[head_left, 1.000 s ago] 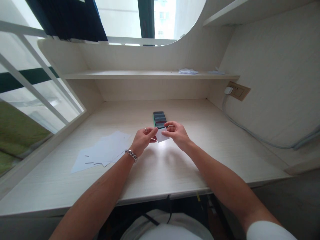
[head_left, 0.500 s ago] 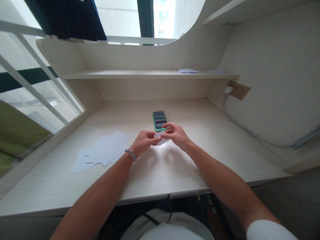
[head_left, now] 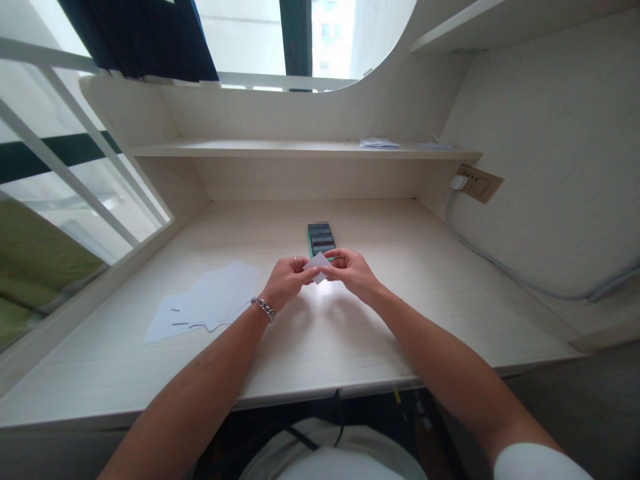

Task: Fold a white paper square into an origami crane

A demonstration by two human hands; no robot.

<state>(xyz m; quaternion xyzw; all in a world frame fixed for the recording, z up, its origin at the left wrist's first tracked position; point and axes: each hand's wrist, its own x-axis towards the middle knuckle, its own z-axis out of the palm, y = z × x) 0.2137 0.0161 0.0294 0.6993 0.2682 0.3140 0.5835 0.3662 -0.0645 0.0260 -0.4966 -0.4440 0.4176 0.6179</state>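
A small white piece of paper is held above the desk between my two hands, turned so that one corner points up. My left hand, with a ring and a chain bracelet, pinches its left side. The fingers of my right hand are closed on its right side. Just beyond the paper lies a phone in a green case, its lower end partly hidden by the paper and fingers. Several white paper sheets lie overlapping on the desk to the left.
Folded papers rest on the shelf above the desk. At the right wall, a white plug sits in a socket, and its grey cable runs down along the wall. Railings stand at the left.
The small paper has turned so that a corner points up, and it has moved slightly up and left. Both hands still grip it. The view has shifted slightly.
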